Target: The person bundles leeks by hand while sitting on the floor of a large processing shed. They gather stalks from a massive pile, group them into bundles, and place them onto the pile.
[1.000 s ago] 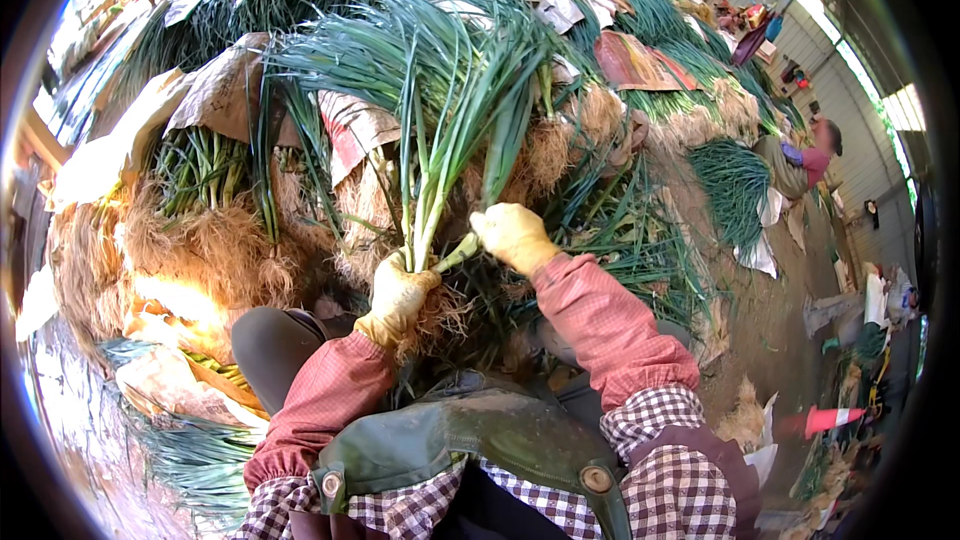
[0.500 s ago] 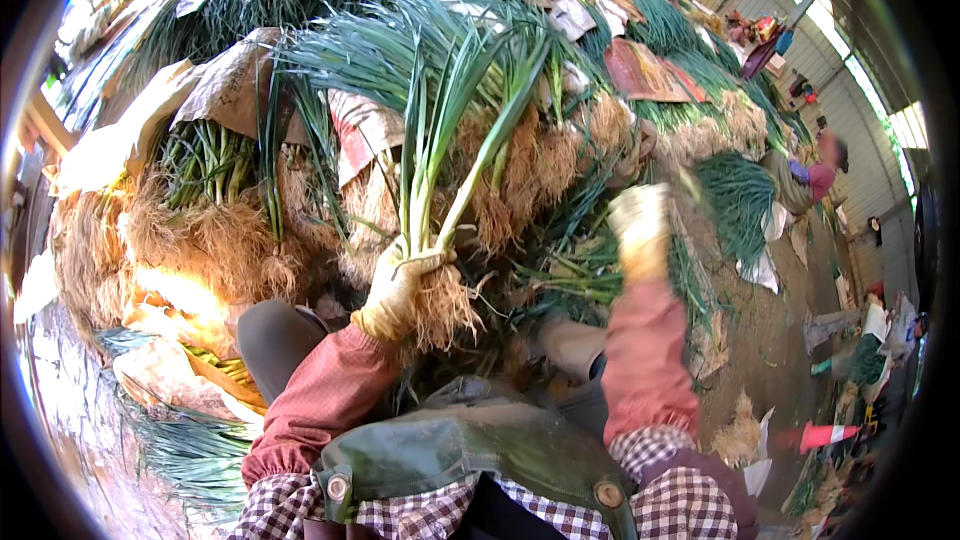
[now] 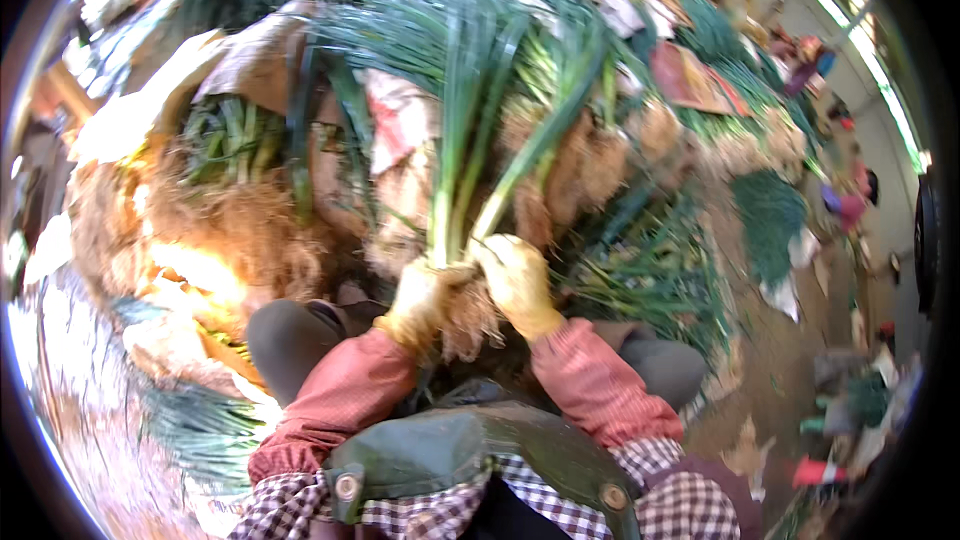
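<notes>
In front of my knees a small bunch of leeks [image 3: 459,155] stands upright, its green leaves fanning upward. My left hand [image 3: 418,302], in a pale yellow glove, is wrapped round the bunch near its base. Tangled tan roots [image 3: 470,324] hang below that grip. My right hand [image 3: 518,287], gloved the same way, is at the lower end of the right-hand stalk, which leans out from the others. Its thumb and fingers close on that stalk's base, though the fingertips are partly hidden.
Large root-on leek heaps [image 3: 245,215] rise ahead and left, partly covered by sacking [image 3: 262,62]. Loose leaves [image 3: 640,285] lie to the right of my hands. A bundle [image 3: 200,430] lies at lower left. Other people [image 3: 852,202] sit far right, near a red cone [image 3: 818,471].
My right hand has come in from the right to the base of the bunch and closed there. My left hand keeps its hold. The view has shifted slightly.
</notes>
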A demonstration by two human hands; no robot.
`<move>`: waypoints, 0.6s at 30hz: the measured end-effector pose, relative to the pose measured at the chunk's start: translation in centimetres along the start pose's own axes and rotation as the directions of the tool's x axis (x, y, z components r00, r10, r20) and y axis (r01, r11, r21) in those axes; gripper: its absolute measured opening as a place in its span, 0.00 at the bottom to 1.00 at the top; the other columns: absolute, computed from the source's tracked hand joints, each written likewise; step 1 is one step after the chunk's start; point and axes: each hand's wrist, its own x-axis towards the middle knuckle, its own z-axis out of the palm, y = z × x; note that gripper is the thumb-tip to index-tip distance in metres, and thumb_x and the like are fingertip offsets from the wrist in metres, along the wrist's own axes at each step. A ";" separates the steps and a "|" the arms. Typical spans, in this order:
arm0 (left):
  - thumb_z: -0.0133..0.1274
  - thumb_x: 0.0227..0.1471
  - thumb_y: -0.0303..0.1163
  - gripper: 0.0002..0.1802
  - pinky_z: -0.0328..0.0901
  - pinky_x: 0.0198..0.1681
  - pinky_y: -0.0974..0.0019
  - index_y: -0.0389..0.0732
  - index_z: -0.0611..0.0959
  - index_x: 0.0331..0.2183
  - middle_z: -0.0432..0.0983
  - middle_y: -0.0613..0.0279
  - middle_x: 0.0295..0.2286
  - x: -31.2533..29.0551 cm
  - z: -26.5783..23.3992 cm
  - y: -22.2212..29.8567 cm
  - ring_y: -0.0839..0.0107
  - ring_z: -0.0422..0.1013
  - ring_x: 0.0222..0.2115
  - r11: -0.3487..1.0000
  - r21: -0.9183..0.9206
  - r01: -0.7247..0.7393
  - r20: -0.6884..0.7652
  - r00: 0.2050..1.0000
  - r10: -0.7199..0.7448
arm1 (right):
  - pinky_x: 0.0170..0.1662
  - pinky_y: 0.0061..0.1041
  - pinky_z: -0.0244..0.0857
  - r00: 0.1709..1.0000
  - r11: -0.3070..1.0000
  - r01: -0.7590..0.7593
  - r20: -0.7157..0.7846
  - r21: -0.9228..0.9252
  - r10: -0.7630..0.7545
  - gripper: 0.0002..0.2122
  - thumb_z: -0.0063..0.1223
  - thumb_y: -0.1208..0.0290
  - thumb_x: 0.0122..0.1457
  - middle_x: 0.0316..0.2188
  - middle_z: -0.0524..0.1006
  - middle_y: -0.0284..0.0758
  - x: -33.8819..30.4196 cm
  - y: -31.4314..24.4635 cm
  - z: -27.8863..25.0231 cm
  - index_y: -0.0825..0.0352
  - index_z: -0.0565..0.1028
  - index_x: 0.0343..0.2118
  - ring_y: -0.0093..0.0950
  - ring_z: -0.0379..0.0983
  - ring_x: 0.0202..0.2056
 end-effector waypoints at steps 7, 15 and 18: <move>0.55 0.39 0.24 0.08 0.65 0.25 0.72 0.32 0.78 0.27 0.75 0.61 0.22 1.3 2.4 -0.8 0.75 0.70 0.22 0.971 -0.210 -0.110 0.116 0.984 0.136 | 0.20 0.16 0.54 0.625 0.215 -0.669 0.381 0.712 0.681 0.06 0.46 0.71 0.55 0.17 0.67 0.25 -0.6 0.8 -1.1 0.67 0.72 0.25 0.17 0.61 0.17; 0.53 0.36 0.40 0.21 0.63 0.24 0.64 0.28 0.76 0.25 0.72 0.52 0.19 1.2 1.7 -2.0 0.64 0.69 0.20 0.965 0.256 -0.056 -0.103 0.991 0.085 | 0.23 0.20 0.56 0.337 -0.323 -0.760 0.768 0.564 0.545 0.08 0.43 0.70 0.54 0.21 0.70 0.31 -3.2 5.0 2.8 0.69 0.72 0.30 0.22 0.61 0.19; 0.51 0.38 0.40 0.17 0.63 0.23 0.64 0.32 0.78 0.21 0.72 0.54 0.16 2.3 2.1 -3.6 0.65 0.69 0.18 0.969 0.213 -0.129 -0.045 0.989 0.142 | 0.23 0.18 0.55 0.358 -0.297 -0.791 0.799 0.535 0.484 0.09 0.43 0.69 0.55 0.25 0.72 0.31 -3.5 6.9 2.4 0.68 0.72 0.34 0.20 0.62 0.21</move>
